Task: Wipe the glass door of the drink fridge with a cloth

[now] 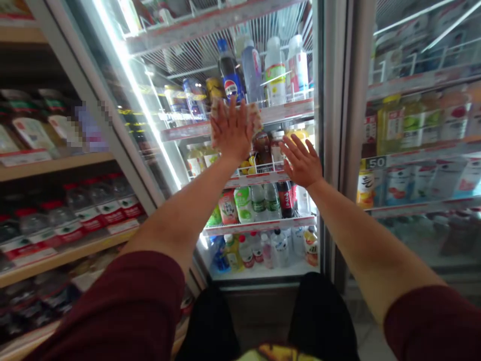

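Note:
My left hand (232, 131) lies flat with fingers spread over a patterned, light-coloured cloth (256, 118), holding it against the glass door (180, 65) of a drinks fridge. The cloth shows on both sides of the fingers, and the palm hides its middle. To the right, my right hand (302, 161) is raised with its fingers apart and nothing in it. It is at the glass near the door's right frame (332, 150); whether it touches the pane I cannot tell. A dark cola bottle (230, 75) with a blue cap stands behind the glass, just above my left hand.
Behind the glass, shelves hold several rows of bottles, among them a green-labelled bottle (244, 203). More drinks stand in a second fridge on the right, including a yellow bottle (390, 125). Along the left runs a wooden shelf (56, 165) with red-capped bottles (56, 220).

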Motion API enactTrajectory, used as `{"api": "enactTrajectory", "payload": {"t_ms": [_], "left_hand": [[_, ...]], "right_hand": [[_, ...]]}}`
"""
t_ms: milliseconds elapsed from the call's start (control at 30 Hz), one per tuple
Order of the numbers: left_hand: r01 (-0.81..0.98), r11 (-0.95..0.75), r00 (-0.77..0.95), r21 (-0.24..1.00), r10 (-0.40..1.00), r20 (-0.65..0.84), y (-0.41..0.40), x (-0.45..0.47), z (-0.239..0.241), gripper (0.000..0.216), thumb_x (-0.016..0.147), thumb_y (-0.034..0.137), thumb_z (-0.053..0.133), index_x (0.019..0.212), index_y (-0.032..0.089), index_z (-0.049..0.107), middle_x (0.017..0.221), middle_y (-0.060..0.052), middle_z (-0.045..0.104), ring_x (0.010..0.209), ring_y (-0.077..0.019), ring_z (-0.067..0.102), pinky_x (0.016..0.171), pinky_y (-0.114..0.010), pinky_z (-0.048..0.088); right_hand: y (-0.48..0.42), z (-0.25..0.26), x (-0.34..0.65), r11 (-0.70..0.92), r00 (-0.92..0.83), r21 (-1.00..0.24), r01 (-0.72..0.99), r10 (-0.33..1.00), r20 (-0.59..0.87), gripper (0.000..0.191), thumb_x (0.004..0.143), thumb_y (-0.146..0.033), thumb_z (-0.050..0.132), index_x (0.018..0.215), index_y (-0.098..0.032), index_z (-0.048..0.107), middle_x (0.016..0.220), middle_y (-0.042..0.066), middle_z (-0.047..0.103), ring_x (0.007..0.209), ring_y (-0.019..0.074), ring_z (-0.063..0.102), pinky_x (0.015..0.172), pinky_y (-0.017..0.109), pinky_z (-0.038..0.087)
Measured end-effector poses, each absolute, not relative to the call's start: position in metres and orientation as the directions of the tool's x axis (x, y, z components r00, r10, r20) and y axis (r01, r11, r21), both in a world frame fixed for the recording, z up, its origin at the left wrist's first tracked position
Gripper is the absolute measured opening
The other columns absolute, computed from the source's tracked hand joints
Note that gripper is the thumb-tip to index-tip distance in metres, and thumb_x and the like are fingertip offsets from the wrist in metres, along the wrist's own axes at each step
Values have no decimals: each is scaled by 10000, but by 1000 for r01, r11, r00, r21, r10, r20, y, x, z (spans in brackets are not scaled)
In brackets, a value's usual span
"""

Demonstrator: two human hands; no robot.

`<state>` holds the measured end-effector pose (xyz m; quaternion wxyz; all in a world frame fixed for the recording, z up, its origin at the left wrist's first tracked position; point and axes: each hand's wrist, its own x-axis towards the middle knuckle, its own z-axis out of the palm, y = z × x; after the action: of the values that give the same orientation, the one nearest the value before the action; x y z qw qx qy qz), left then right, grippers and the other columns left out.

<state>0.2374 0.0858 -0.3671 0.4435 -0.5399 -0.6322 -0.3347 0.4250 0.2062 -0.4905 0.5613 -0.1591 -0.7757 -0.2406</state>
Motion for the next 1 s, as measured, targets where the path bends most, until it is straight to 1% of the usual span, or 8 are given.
{"api": "enactTrajectory", "payload": {"t_ms": [133, 200, 267, 367, 500, 600, 700, 1000], "left_hand": [[915, 18, 333, -402, 528, 781, 99, 257, -392, 602, 1079, 384, 455, 1668, 271, 408, 1779, -6, 279, 1689, -299, 19, 1362, -603, -18], [882, -44, 410, -468, 561, 720, 100, 256, -390, 581, 1084, 420, 457, 1646, 272, 441, 1764, 3, 315, 1689, -279, 31, 1366, -573, 1], [880, -97, 433, -465, 567, 701, 98, 247, -379, 576, 1082, 467, 472, 1621, 265, 479, 1748, 3, 353, 1688, -267, 54, 1370, -554, 18], [918, -116, 379, -380, 544, 749, 86, 216, -354, 594, 1068, 496, 533, 1613, 262, 493, 1745, 9, 362, 1689, -242, 70, 1378, -528, -14], [983, 69, 113, -169, 501, 858, 57, 155, -332, 656, 1097, 389, 560, 1681, 200, 327, 1808, 20, 171, 1686, -211, -11, 1364, -569, -117], [987, 153, -12, -57, 414, 910, 31, 112, -340, 661, 1125, 282, 536, 1674, 56, 245, 1820, -58, 95, 1679, -269, -66, 1342, -637, -112], [979, 204, -103, 32, 349, 931, 9, 82, -363, 640, 1135, 209, 516, 1661, -17, 229, 1813, -131, 93, 1672, -351, -36, 1330, -677, -75], [936, 224, -304, 272, 123, 945, 13, 69, -395, 635, 1150, 267, 450, 1704, 38, 239, 1809, -148, 97, 1661, -433, -23, 1342, -706, -34]], "right_hand": [[210, -492, 423, 831, -300, 200, 519, -42, 953, 584, 1063, -283, 409, 1645, -271, 456, 1649, 46, 519, 1603, 271, 374, 1343, 587, 277], [211, -492, 423, 828, -299, 204, 522, -47, 953, 561, 1062, -292, 420, 1615, -248, 504, 1612, 69, 566, 1594, 278, 393, 1340, 589, 282], [211, -492, 424, 827, -305, 204, 524, -42, 951, 573, 1059, -292, 431, 1627, -252, 485, 1637, 66, 537, 1601, 286, 379, 1343, 596, 269], [209, -492, 426, 825, -324, 199, 529, -20, 946, 624, 1058, -279, 428, 1680, -277, 389, 1708, 39, 432, 1625, 292, 326, 1352, 599, 230], [206, -492, 428, 824, -351, 193, 532, 8, 936, 631, 1073, -275, 404, 1700, -279, 341, 1724, 32, 403, 1636, 288, 299, 1355, 582, 214], [205, -491, 427, 820, -348, 197, 538, 3, 937, 626, 1077, -275, 406, 1700, -278, 340, 1720, 33, 414, 1632, 291, 311, 1349, 584, 224], [205, -491, 427, 816, -346, 207, 540, -9, 938, 643, 1074, -269, 415, 1708, -288, 314, 1719, 29, 418, 1628, 289, 321, 1347, 586, 228], [208, -494, 426, 794, -324, 244, 556, -63, 944, 614, 1074, -268, 435, 1685, -258, 374, 1698, 55, 452, 1611, 290, 360, 1332, 573, 272]]}}
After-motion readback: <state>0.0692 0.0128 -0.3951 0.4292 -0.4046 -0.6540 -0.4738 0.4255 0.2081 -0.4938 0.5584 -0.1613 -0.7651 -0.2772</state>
